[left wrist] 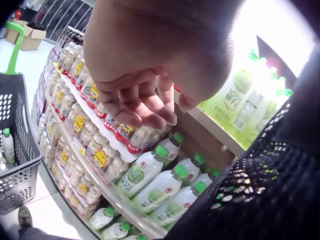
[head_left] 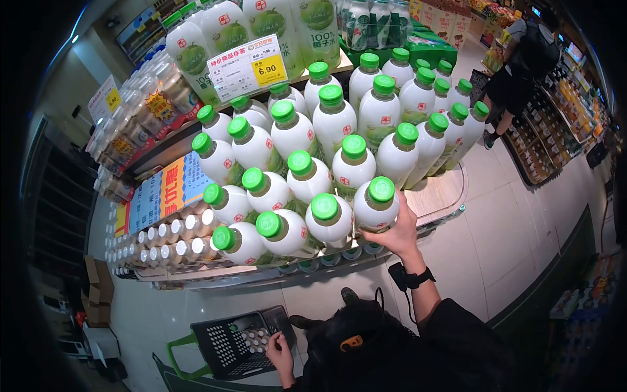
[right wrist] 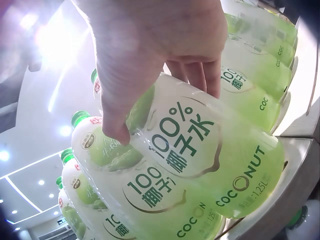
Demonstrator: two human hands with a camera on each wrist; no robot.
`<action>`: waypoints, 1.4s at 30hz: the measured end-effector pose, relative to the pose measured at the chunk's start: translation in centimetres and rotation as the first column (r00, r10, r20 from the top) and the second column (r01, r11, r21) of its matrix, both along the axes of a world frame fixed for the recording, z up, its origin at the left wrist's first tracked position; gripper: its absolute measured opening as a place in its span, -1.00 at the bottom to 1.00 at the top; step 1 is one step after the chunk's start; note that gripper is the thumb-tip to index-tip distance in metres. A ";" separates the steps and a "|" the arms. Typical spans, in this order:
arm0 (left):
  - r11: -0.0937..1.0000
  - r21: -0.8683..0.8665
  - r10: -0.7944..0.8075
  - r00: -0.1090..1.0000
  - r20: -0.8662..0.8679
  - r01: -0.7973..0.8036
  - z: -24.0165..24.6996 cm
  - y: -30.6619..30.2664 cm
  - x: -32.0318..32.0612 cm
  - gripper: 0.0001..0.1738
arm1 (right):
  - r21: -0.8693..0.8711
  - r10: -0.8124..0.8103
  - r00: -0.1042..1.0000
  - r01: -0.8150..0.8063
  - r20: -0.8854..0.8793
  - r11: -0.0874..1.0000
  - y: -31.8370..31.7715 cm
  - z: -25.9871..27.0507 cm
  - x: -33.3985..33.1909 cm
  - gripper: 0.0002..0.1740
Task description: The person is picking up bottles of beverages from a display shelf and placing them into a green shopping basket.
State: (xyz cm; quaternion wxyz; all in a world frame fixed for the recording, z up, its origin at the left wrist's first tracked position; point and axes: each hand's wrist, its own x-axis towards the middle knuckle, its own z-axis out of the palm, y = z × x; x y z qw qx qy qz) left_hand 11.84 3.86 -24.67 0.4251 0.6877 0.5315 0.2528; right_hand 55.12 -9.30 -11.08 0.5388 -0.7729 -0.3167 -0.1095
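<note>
Rows of white bottles with green caps (head_left: 324,207) fill the display. At the front right corner the right hand (head_left: 400,230) grips one coconut water bottle (head_left: 377,208) round its body. In the right wrist view that hand (right wrist: 160,40) has its thumb on the near side of the upright bottle (right wrist: 200,145) and its fingers round the far side. The left hand (head_left: 281,358) hangs low beside the basket, fingers loosely curled and holding nothing; in the left wrist view this hand (left wrist: 150,65) shows bent fingers with nothing in them.
A dark basket with a green handle (head_left: 222,346) stands on the floor, small bottles inside. Packs of small bottles (head_left: 163,238) line the shelf to the left, below a price sign (head_left: 247,67). A person in dark clothes (head_left: 520,72) is in the aisle at the upper right.
</note>
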 end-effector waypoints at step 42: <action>0.973 -0.203 -0.134 0.982 -0.136 0.105 -3.1 0.4 -3.7 -0.68 | 0.230 0.144 0.930 -0.066 -0.340 0.971 1.1 -7.7 -4.0 0.53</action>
